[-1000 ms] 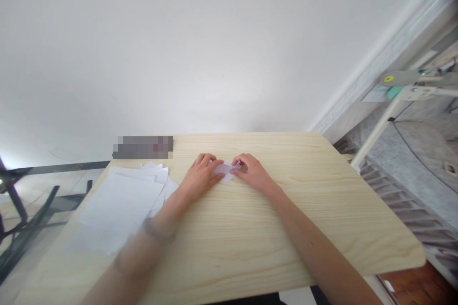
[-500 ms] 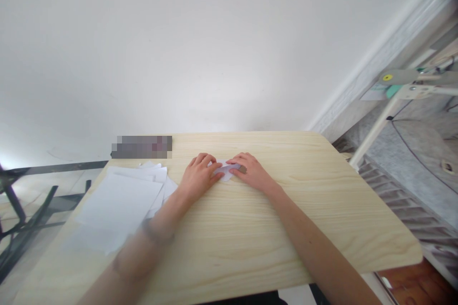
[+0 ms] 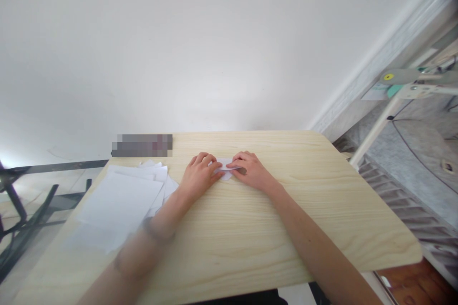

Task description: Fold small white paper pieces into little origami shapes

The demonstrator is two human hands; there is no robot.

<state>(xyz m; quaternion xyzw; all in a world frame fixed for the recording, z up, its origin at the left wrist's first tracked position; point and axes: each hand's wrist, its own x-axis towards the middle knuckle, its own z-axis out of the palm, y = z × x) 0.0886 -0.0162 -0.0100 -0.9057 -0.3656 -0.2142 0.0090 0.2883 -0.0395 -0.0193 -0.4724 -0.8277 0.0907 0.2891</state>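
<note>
A small piece of folded white paper (image 3: pixel 225 164) lies between my two hands near the middle of the table. My left hand (image 3: pixel 201 171) grips its left side, thumb at the near edge and fingers over the top. On the other side my right hand (image 3: pixel 250 169) pinches the right end between thumb and fingers. One flap of the paper is raised along a crease, and a rounded part shows below it. The fingers cover both ends of the paper.
Several loose white sheets (image 3: pixel 121 195) lie in an untidy stack left of my left forearm. A blurred-out dark object (image 3: pixel 142 146) is at the table's back left. The wooden table (image 3: pixel 322 209) meets a white wall (image 3: pixel 222 47). A metal frame (image 3: pixel 379 124) stands to the right.
The raised paper flap has tipped over, so more of its white face shows now. My fingers have shifted slightly along it; both hands keep their hold.
</note>
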